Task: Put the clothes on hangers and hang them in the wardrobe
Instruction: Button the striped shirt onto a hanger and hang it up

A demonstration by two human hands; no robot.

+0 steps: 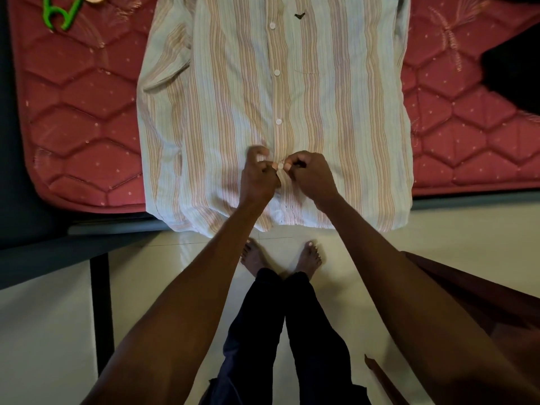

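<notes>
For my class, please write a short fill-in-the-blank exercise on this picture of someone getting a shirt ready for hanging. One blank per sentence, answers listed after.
1. The striped shirt lies spread flat on a mattress whose colour is ____.
2. The left hand and the right hand both work on a white ____ near the shirt's hem.
3. The hanger at the mattress's far left corner is coloured ____.
4. The person stands on the floor with ____ feet.

Answers: red; button; green; bare

You get dim, soft indoor light; the shirt (274, 97) is the brightest area. Your left hand (258, 173) blurs at the fingertips. The floor (438, 229) shows faint glare, and straight edges bend near the corners.
</notes>
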